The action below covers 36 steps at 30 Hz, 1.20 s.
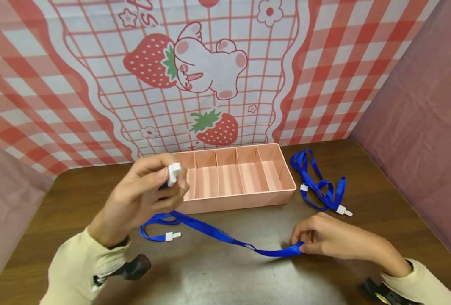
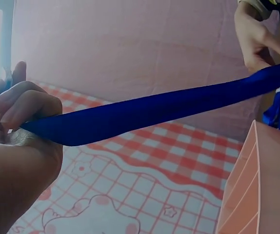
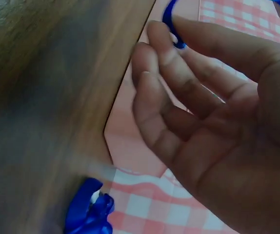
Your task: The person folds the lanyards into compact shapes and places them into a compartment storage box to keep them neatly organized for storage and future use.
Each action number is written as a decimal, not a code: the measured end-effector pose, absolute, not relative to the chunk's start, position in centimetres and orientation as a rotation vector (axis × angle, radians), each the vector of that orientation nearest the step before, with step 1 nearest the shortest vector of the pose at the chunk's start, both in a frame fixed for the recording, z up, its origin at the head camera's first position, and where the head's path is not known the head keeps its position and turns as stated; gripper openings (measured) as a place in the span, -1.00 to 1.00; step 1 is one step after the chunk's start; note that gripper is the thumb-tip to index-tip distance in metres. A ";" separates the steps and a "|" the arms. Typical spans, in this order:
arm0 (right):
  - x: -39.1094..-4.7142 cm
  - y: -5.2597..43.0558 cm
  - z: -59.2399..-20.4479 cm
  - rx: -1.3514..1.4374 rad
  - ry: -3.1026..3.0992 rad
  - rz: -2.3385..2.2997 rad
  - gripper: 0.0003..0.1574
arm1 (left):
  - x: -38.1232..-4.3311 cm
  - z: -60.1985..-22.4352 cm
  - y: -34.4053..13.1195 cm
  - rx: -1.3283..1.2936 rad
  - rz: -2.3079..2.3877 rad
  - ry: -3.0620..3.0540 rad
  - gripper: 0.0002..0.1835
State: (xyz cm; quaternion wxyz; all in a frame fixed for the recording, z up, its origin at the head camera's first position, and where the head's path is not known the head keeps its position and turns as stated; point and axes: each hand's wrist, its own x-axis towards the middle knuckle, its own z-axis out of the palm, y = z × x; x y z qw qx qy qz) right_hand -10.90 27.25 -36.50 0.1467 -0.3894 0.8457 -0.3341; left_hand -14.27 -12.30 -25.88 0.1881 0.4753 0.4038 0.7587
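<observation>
A blue lanyard (image 1: 214,233) stretches between both hands above the table. My left hand (image 1: 145,186) is raised in front of the box's left end and holds the lanyard's white plastic clip (image 1: 173,173) between thumb and fingers. Low over the table at the right, my right hand (image 1: 336,239) pinches the other end of the strap between thumb and fingertips. From the left wrist the taut strap (image 2: 130,117) runs out of the curled fingers toward the right hand (image 2: 257,36). In the right wrist view the strap (image 3: 171,22) shows at the fingertips.
A pink divided box (image 1: 229,201) stands at the back against the strawberry-print cloth (image 1: 210,84). Another blue lanyard (image 1: 320,190) lies bunched right of it. A further lanyard's loop (image 1: 147,233), with a white clip, lies on the table (image 1: 225,279) below the left hand.
</observation>
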 end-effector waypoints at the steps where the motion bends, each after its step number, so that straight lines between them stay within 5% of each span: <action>1: -10.9 27.0 -36.5 -1.119 2.426 -0.938 -0.83 | -14.3 -25.9 -12.0 1.342 2.130 1.145 -0.60; 8: -11.0 22.7 -34.4 -1.196 2.550 -0.847 -0.92 | -13.9 -26.1 -10.1 1.267 2.111 1.203 -0.75; 14: -11.7 15.8 -32.0 -1.299 2.362 -1.271 -0.69 | -13.4 -26.2 -8.7 1.231 2.067 1.254 -0.75; 20: -12.7 11.0 -31.8 -1.132 1.948 -1.654 -0.83 | -13.7 -26.2 -8.3 1.233 2.096 1.214 -0.75; 36: -10.9 10.4 -33.6 -0.950 1.483 -1.933 -0.59 | -17.5 -27.0 -10.7 1.100 2.380 1.063 -0.64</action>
